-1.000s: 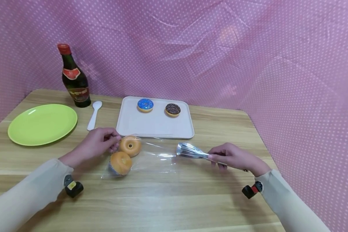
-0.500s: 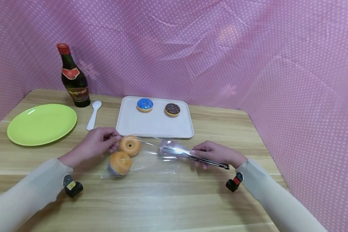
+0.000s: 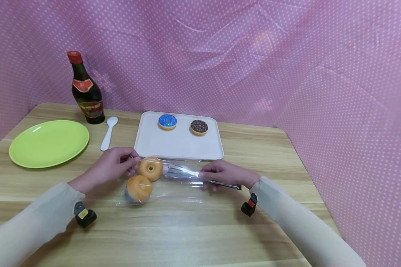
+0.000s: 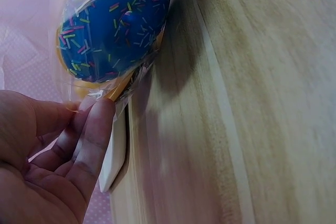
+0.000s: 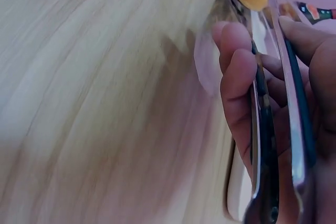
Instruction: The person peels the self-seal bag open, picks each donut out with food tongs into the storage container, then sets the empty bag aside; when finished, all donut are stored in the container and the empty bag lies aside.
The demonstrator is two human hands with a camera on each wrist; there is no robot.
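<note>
My left hand [image 3: 118, 161] pinches the edge of a clear plastic bag [image 3: 178, 193] lying on the table. Inside are two donuts: a plain-sided ring donut [image 3: 156, 174] and, nearer me, another donut [image 3: 140, 188] tipped over. In the left wrist view, blue icing with sprinkles [image 4: 113, 35] shows on a bagged donut just beyond the fingers. My right hand [image 3: 225, 173] holds metal tongs [image 3: 183, 172] at mid-length, thumb on one arm and fingers on the other. Their tips reach into the bag, close to the ring donut; in the right wrist view both tong arms [image 5: 265, 145] stand slightly apart.
Behind the bag lies a white tray [image 3: 177, 146] bearing a blue-iced donut [image 3: 167, 121] and a chocolate donut [image 3: 199, 127]. To the left are a green plate [image 3: 48, 144], a white spoon [image 3: 109, 134] and a tall dark bottle [image 3: 87, 92]. Pink dotted cloth [image 3: 200, 66] hangs behind.
My right hand has moved left, carrying the tongs from the bag's right end into it, up to the ring donut. The left hand, bag and donuts have stayed in place.
</note>
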